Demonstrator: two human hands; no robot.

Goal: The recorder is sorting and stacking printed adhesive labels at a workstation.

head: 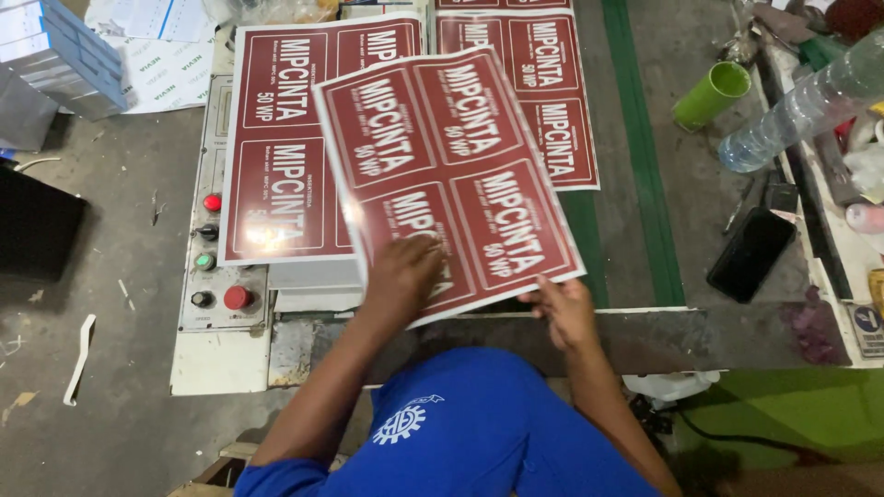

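- While the left hand (402,273) lay flat, fingers together, on the glossy red printed sheet (448,175), the right hand (564,311) pinched its near right corner.
- That sheet sat tilted over the stack of red sheets (276,138) at the worktop's (635,336) near edge; judged as squaring it, needing a small turn to line up.

Hiding part of the stacked red sheets (276,138) under the tilted top sheet (447,175); clipping the clear bottle (810,106) at the right frame edge.
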